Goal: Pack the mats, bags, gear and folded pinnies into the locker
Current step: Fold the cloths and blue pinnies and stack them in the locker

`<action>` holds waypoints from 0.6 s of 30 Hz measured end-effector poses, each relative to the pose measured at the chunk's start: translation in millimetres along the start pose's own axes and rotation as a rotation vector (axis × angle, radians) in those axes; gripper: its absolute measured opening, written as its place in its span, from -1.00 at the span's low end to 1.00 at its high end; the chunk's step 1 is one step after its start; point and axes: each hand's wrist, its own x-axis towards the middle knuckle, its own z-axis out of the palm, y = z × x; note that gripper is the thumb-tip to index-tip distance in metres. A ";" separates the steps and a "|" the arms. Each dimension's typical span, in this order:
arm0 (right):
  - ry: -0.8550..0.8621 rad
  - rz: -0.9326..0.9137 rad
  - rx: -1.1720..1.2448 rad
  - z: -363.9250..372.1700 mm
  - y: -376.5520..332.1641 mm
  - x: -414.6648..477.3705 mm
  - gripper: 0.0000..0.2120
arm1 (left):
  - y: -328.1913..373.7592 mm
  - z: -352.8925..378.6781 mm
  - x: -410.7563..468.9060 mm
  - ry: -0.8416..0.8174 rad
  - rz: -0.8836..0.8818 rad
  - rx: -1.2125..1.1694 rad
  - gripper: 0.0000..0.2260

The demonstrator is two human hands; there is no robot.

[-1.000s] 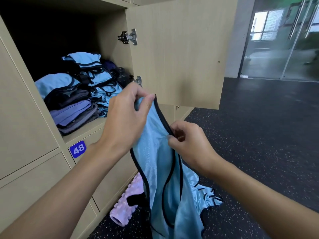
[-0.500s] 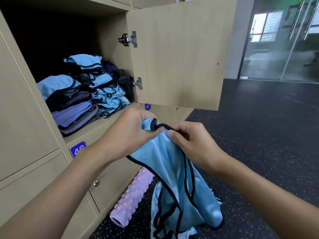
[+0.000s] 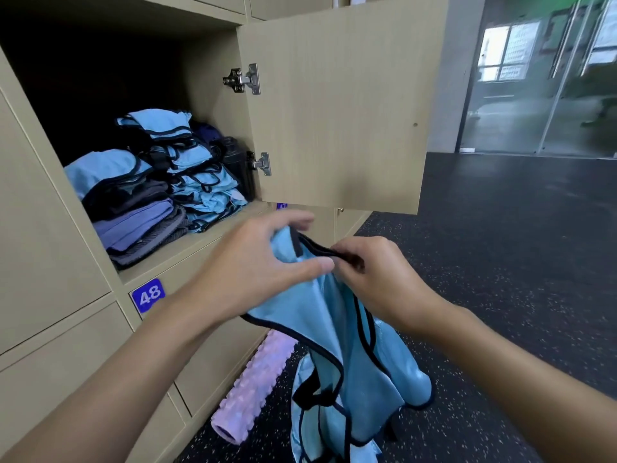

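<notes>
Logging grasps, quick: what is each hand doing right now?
Left hand: holds the blue pinny between thumb and fingers.
Right hand: pinches the pinny's black trim.

The light-blue pinny point(image 3: 354, 355) is showing as glossy cloth edged in matt black binding. The locker door point(image 3: 337, 105) is showing matt wood grain, its hinges point(image 3: 245, 79) shining as bright metal. The pink roller point(image 3: 253, 385) is looking knobbly; the floor point(image 3: 500, 262) is looking matt and speckled.
</notes>
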 end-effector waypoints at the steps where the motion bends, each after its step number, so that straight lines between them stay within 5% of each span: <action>1: -0.011 -0.013 0.027 0.2 -1.8 -0.7 -0.83 | 2.5 5.2 -1.5 -0.049 0.008 0.005 -0.53; 4: -0.035 -0.027 0.054 -0.2 -2.2 -0.8 -0.81 | 4.4 15.4 1.6 -0.115 0.011 -0.048 -0.85; 11: 0.020 0.012 0.019 -5.9 1.1 -1.2 -0.86 | -3.1 3.7 7.7 0.110 0.052 0.026 -0.70; 15: 0.108 0.047 -0.068 -7.0 5.6 0.7 -0.89 | -7.0 -13.3 12.8 0.368 -0.005 0.054 -0.80; 18: 0.083 0.069 -0.050 -8.4 4.3 -0.8 -0.80 | -6.3 -19.1 10.6 0.402 -0.075 0.108 -0.85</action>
